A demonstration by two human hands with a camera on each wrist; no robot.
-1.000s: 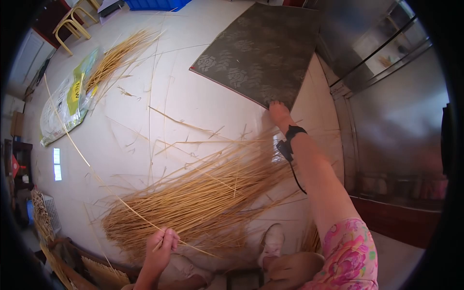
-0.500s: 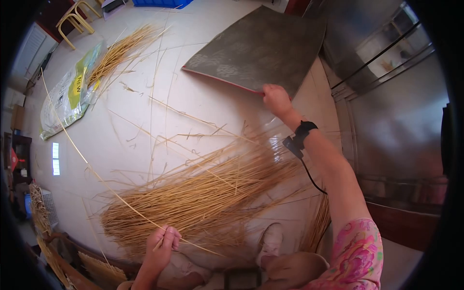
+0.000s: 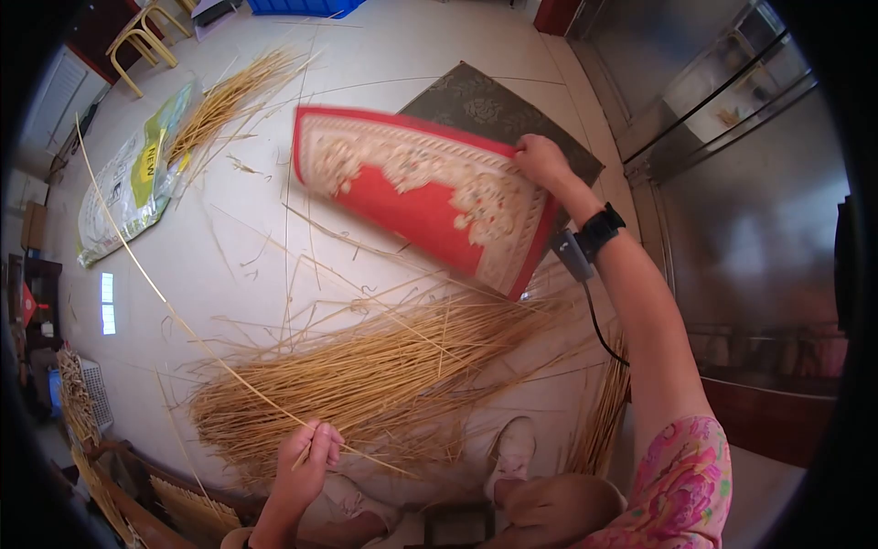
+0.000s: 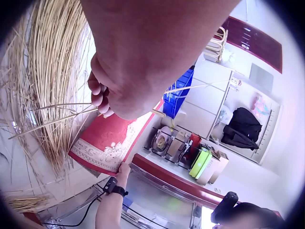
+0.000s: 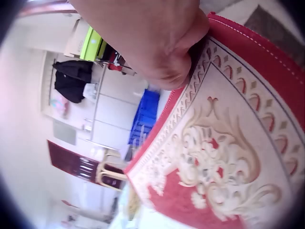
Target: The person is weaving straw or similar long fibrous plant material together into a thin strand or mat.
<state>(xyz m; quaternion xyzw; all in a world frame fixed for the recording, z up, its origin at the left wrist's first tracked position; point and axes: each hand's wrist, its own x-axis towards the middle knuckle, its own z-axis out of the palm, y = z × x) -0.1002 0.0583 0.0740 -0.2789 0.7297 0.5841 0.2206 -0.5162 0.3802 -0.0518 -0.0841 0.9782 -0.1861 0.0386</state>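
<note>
My right hand (image 3: 541, 161) grips the edge of a red rug (image 3: 412, 203) with a cream floral border, lifted and tilted over the floor. The right wrist view shows the curled fingers at the rug's red edge, with its patterned face spread below them. Behind it, partly covered, lies a dark grey flower-patterned surface (image 3: 489, 105). Low at the left, my left hand (image 3: 309, 456) pinches a long thin straw stalk (image 3: 165, 297) that reaches far up and left. A broad heap of straw (image 3: 347, 375) lies on the floor beyond my left hand and feet.
A printed plastic bag (image 3: 119, 210) with more straw (image 3: 229, 101) sticking out lies at the upper left. Shiny metal doors (image 3: 750, 229) stand at the right. A blue crate (image 3: 302, 5) and a chair (image 3: 137, 46) are at the back. Loose stalks cross the pale floor.
My right hand has lifted the rug's near edge and turned it, so the red patterned face shows where a dark grey surface was. The left hand stays put with its stalk.
</note>
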